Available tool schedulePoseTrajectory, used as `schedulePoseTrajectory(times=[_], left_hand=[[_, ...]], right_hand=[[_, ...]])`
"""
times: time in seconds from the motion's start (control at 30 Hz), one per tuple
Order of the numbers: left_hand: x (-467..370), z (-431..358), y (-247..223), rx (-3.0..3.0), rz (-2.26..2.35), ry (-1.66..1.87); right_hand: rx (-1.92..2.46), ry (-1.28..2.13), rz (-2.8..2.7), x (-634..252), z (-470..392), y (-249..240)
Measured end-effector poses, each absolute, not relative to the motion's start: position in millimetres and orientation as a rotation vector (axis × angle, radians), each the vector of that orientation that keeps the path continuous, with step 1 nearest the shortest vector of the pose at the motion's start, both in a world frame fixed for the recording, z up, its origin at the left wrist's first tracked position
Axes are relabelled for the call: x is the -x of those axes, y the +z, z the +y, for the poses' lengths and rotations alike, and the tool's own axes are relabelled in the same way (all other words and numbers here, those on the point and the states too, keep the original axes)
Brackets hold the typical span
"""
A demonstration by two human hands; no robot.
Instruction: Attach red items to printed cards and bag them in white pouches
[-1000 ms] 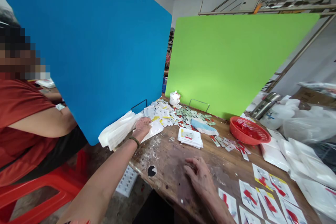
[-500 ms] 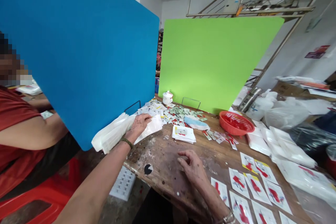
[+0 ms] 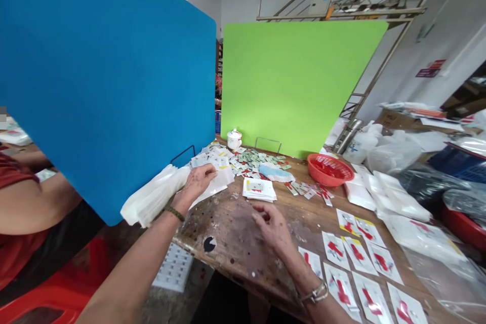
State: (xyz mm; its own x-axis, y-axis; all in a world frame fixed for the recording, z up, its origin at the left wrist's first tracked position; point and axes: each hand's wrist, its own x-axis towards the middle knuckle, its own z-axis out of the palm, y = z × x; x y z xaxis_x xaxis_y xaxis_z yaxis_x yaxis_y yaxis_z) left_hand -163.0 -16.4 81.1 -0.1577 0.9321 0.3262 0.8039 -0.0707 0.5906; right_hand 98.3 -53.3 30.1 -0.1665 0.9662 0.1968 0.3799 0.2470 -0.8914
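My left hand point(image 3: 198, 182) is over a stack of white plastic bags point(image 3: 155, 195) at the table's left edge. Its fingers are drawn together at the upper edge of a flat bag point(image 3: 222, 182), pinching it. My right hand point(image 3: 271, 227) hovers near the table's middle, fingers loosely curved, thumb apart, with nothing in it. Just beyond it lies a small pile of printed cards point(image 3: 260, 189). To its right, several white packets with red pieces point(image 3: 357, 251) are laid out in rows.
Blue point(image 3: 125, 81) and green point(image 3: 292, 81) dividers stand upright around the table. Loose small cards point(image 3: 250, 162), a lidded white cup point(image 3: 234, 138), a blue-white sponge-like pad point(image 3: 276, 172) and a red basket point(image 3: 330, 174) are farther back. Another person's arm point(image 3: 41, 202) shows at left.
My left hand's fingers have drawn together at the bag's edge. My right hand stays near the same spot, still empty. The view has turned slightly to the right.
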Motion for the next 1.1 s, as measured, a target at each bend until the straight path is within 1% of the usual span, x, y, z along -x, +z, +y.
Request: schedulePoseTrajectory(times=[0.07, 0.13, 0.23, 0.3, 0.37, 0.47, 0.53, 0.73, 0.83, 0.9, 1.0, 1.1], left_hand=[[145.1, -25.1, 88.6, -1.91, 1.744, 1.082], [125.9, -35.0, 95.1, -1.9, 1.529, 1.056], [102.5, -47.2, 99.9, -1.87, 1.385, 0.993], [91.5, -52.2, 99.0, -1.885, 1.339, 0.945], [80.9, -57.3, 95.6, -1.97, 1.353, 0.948], [58.9, -71.4, 87.3, -2.097, 1.564, 1.119], [39.7, -85.3, 80.0, -2.025, 1.662, 1.214], [-2.4, -111.4, 55.2, -1.41, 1.378, 1.175], [-2.5, -110.9, 47.9, -1.311, 1.3, 1.191], [0.7, -110.6, 45.8, -1.363, 1.305, 1.164], [3.3, -111.7, 43.7, -1.552, 1.433, 1.151], [1.4, -112.0, 40.2, -1.702, 1.578, 1.14]], right_hand=[[1.211, 0.875, -1.601, -97.6, -48.5, 40.5], [1.161, 0.933, -1.519, -98.1, -46.7, 52.4], [1.096, 1.143, -1.452, -104.9, -51.9, 63.5], [1.111, 1.227, -1.412, -113.4, -59.2, 62.5], [1.17, 1.261, -1.363, -122.5, -67.4, 55.2], [1.229, 1.29, -1.239, -131.6, -79.9, 40.4], [1.237, 1.29, -1.158, -133.2, -88.2, 34.0], [1.225, 1.191, -1.152, -129.2, -108.8, 39.6], [1.174, 1.232, -1.16, -129.1, -112.2, 41.8], [1.158, 1.257, -1.154, -129.5, -111.8, 39.0], [1.195, 1.213, -1.177, -128.9, -110.6, 30.6], [1.293, 0.962, -1.294, -126.2, -112.2, 22.4]])
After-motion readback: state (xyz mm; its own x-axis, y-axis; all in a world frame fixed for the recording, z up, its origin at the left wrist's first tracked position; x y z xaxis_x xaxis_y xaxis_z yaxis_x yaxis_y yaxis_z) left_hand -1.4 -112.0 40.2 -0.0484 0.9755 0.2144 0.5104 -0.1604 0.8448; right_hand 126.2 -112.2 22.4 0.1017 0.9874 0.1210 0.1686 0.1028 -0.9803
